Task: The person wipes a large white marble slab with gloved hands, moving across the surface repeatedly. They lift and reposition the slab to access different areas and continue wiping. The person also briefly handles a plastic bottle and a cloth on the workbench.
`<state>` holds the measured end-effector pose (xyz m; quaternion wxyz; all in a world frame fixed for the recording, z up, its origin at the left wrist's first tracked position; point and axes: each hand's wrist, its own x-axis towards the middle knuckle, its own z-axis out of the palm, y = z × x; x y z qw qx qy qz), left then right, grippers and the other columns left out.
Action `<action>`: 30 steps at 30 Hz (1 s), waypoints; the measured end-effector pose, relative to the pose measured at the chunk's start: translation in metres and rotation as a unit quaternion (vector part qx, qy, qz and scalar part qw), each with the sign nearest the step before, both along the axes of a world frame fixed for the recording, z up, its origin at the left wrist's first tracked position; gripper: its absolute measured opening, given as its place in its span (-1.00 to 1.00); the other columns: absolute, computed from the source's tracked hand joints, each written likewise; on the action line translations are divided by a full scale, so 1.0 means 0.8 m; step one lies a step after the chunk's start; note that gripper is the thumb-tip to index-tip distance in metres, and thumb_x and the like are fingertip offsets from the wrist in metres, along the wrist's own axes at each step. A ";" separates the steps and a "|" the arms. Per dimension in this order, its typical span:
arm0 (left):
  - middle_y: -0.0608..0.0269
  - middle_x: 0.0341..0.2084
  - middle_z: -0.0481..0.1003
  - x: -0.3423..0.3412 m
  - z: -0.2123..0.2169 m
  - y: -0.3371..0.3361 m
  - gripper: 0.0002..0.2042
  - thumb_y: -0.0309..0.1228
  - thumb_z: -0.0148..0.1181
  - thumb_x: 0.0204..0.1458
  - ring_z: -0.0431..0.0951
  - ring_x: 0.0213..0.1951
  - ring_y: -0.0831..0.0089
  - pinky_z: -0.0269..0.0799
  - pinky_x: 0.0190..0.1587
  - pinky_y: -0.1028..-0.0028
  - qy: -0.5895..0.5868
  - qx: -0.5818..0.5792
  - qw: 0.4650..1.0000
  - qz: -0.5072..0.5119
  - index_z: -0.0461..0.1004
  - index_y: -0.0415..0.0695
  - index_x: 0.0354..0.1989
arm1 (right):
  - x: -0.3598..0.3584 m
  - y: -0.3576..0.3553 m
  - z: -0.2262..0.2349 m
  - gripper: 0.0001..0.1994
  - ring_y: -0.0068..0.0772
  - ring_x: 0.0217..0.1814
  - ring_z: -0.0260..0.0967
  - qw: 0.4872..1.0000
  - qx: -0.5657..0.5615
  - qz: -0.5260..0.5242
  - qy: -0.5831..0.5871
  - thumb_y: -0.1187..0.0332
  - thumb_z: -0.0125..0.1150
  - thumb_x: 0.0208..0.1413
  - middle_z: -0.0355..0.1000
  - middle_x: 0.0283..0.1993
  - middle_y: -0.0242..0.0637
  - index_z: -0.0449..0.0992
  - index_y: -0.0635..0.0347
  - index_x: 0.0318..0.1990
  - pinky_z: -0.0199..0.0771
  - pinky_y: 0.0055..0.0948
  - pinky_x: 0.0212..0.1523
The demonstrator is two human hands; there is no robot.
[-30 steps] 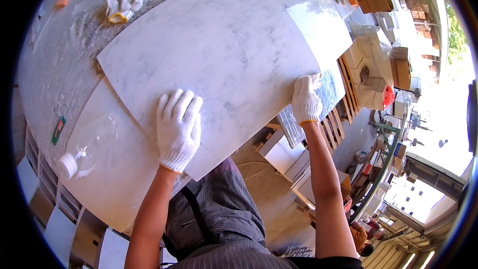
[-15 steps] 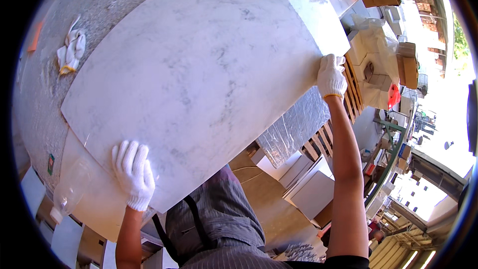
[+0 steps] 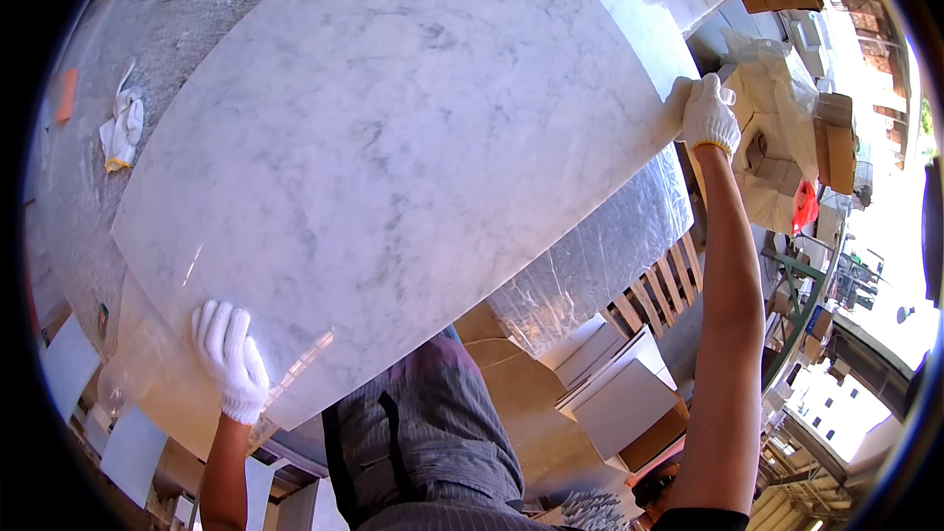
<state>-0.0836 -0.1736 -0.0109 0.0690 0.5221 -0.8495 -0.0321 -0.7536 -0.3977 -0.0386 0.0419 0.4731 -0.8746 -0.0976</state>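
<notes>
While both hands are on the slab, it sits skewed across the bench

Only the head view to go on from my end, so that's what I've got. The big pale, grey-veined slab [image 3: 374, 177] lies across the rough grey bench [image 3: 211, 15], right in front of the person, its near edge by their trousers [image 3: 433, 423]. Another pale sheet [image 3: 182, 403] pokes out under its left end.

As for progress, I'd call it midway: the slab is up on the bench, but with both hands on it and the sheet below not lined up, I doubt the handling is finished. Can't tell from here how much is left.

Its long axis runs on a slant from lower left to upper right, right end farther from the person. My fisheye bends the far edge, so don't trust that curve.

Left hand [image 3: 231, 359]: fingers stretched out and close together, palm down at the left end, not gripping as far as I can see. Right hand [image 3: 710, 116]: fingers curled closed around the right-hand corner, so I'd say it has hold there, though the underside is hidden from me.
</notes>
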 end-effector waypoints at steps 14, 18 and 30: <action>0.01 0.18 0.38 -0.014 0.001 -0.008 -0.65 -0.44 0.00 0.26 0.32 0.26 -0.06 0.15 0.36 -0.09 0.041 -0.017 0.999 0.011 0.43 -0.19 0.21 | 0.206 0.153 -0.010 -0.66 0.25 0.13 0.50 0.885 0.108 0.279 0.358 0.34 -0.02 0.28 0.23 0.24 0.58 0.28 0.51 0.04 0.69 -0.31 -0.48; 0.05 0.18 0.38 -0.017 0.004 -0.010 -0.63 -0.42 0.03 0.24 0.32 0.27 0.00 0.15 0.36 -0.07 0.077 -0.012 0.997 0.016 0.43 -0.15 0.21 | 0.353 0.223 0.034 -0.66 0.23 0.07 0.54 0.929 0.059 0.297 0.214 0.40 0.03 0.18 0.20 0.22 0.68 0.31 0.53 0.01 0.57 -0.40 -0.59; 0.11 0.16 0.40 -0.012 0.006 -0.010 -0.64 -0.42 0.13 0.19 0.34 0.27 0.03 0.15 0.35 -0.08 0.116 -0.007 0.993 0.010 0.46 -0.11 0.18 | 0.388 0.258 0.033 -0.85 -0.03 -0.30 0.56 0.962 0.018 0.272 -0.002 0.44 0.08 0.14 0.51 -0.16 0.15 0.40 0.28 -0.16 0.53 -0.26 -0.44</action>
